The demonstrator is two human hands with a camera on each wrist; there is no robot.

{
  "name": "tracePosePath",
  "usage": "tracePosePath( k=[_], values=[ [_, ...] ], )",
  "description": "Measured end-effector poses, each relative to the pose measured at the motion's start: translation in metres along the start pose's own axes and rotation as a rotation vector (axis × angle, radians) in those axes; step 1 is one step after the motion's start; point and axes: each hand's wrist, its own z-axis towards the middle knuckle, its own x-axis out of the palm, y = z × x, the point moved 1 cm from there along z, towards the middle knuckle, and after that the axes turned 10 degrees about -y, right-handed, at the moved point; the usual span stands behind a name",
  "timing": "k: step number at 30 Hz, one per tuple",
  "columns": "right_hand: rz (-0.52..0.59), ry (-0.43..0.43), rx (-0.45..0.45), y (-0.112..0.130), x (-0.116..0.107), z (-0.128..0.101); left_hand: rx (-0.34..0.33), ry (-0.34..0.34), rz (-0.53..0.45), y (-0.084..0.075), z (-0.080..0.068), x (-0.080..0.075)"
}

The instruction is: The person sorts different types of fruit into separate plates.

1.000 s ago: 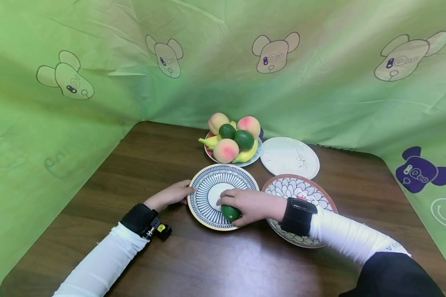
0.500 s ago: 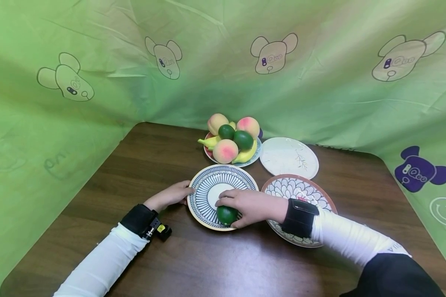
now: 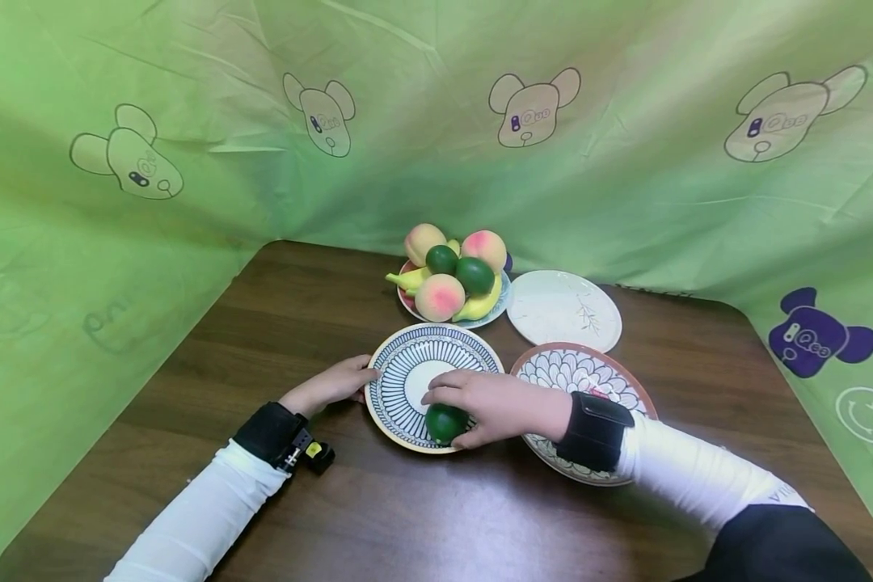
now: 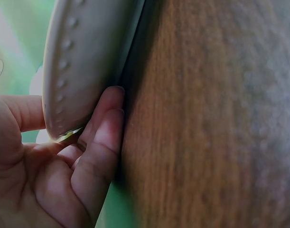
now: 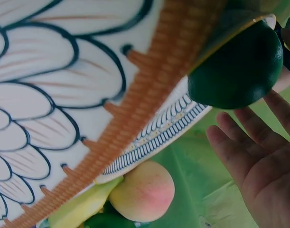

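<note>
A blue-and-white striped plate (image 3: 415, 364) lies in the middle of the table. My left hand (image 3: 332, 384) grips its left rim; in the left wrist view the thumb is on the upper side and fingers reach under the plate (image 4: 88, 61). Around a smooth, dark green egg-shaped fruit (image 3: 446, 423) at the plate's near right part curve the thumb and fingers of my right hand (image 3: 500, 406). In the right wrist view fingertips meet the green fruit (image 5: 239, 71), while the other fingers spread away from it. Its underside is hidden.
Behind, a plate (image 3: 506, 293) holds peaches, bananas and two green fruits. An oval white plate (image 3: 560, 307) lies to its right. Under my right forearm sits a large brown-rimmed petal-pattern plate (image 3: 553, 368). Green printed cloth (image 3: 422, 178) borders the wooden table (image 3: 378, 517).
The green fruit has turned and shifted slightly left under my right hand in the first half second, then stayed nearly still. My left hand keeps its place on the rim.
</note>
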Motion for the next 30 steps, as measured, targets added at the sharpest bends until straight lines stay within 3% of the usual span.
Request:
tracePosePath(
  k=[7, 18, 30],
  values=[
    [-0.037, -0.067, 0.023, 0.0, -0.015, -0.001, -0.001, 0.011, -0.002, -0.001, 0.003, 0.003],
    [-0.06, -0.272, 0.036, -0.019, -0.043, 0.001, 0.011, 0.014, 0.001, -0.003, 0.004, 0.002],
    [-0.044, -0.313, 0.203, -0.055, -0.053, 0.006, -0.009, -0.001, -0.003, 0.002, -0.001, -0.001]
  ],
)
